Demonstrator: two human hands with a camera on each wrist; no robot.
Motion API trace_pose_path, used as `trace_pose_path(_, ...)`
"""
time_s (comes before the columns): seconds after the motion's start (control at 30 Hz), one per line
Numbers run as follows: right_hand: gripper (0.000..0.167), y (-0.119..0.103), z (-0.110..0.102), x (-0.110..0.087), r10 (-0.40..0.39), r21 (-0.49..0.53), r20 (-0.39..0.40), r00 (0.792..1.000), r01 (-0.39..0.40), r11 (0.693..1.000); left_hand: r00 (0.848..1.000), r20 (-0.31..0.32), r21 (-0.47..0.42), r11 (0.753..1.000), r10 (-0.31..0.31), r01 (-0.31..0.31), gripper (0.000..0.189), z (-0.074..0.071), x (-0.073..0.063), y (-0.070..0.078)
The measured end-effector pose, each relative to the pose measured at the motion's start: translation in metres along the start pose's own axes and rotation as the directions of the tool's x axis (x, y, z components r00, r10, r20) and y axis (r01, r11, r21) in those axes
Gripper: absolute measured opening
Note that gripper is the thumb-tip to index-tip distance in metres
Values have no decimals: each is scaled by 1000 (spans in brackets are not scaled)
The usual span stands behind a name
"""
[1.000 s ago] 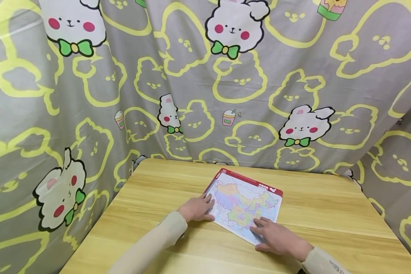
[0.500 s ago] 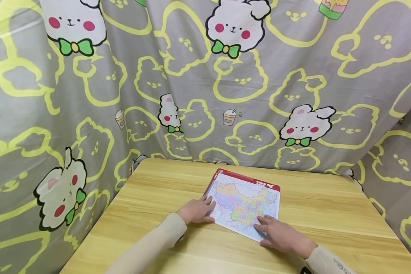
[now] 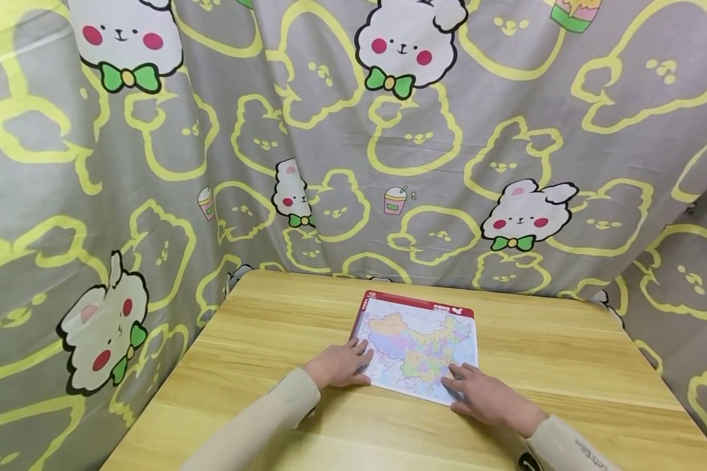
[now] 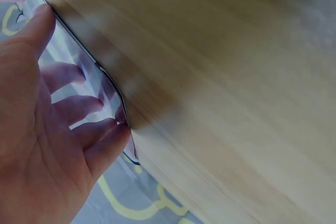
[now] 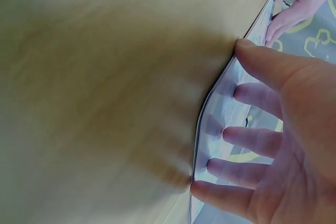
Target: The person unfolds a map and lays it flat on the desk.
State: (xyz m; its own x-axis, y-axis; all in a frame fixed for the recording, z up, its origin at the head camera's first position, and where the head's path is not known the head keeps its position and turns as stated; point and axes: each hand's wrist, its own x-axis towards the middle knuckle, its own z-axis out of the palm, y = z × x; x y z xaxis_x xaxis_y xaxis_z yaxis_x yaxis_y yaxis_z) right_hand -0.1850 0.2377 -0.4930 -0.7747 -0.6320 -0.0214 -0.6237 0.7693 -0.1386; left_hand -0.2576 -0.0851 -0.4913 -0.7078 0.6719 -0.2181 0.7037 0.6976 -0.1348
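Note:
A thin map board [image 3: 412, 350] with a red band along its far edge lies flat on the wooden table. Coloured regions cover its glossy surface. At its left side, my left hand [image 3: 340, 364] rests with fingertips on the surface and the thumb at the near edge. On the near right part, my right hand [image 3: 488, 398] touches the board with spread fingers. The left wrist view shows the left fingers [image 4: 79, 109] on the board, the thumb and little finger at its rim. Spread right fingers [image 5: 254, 142] touch it in the right wrist view.
The wooden table [image 3: 565, 366] extends around the board on all sides. A grey curtain [image 3: 342, 144] printed with rabbits and yellow outlines hangs behind the table and along both sides.
The map board has turned slightly counterclockwise, its far right corner shifting left. My right hand has moved a little right and away from me, while my left hand stays almost in place.

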Motion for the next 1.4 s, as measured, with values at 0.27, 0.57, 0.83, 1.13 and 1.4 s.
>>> trace_pose_path(0.27,50,5,-2,3,32,0,-2,999,-32,999,1000,8,13,1000,12,-12,67,-4,-4,6)
trace_pose_path(0.57,50,11,-3,5,72,26,16,997,-72,997,1000,17,-9,1000,21,-20,67,-4,-5,10)
trace_pose_path(0.83,49,19,-2,5,74,14,8,997,-74,997,999,30,-19,999,32,-31,67,-2,-4,13)
trace_pose_path(1.13,55,27,-6,9,54,27,-28,998,-54,998,998,7,5,998,64,-64,67,-6,-6,19)
trace_pose_path(1.4,52,32,-6,9,85,58,-1,996,-85,995,996,10,17,996,86,-86,67,-7,-6,25)
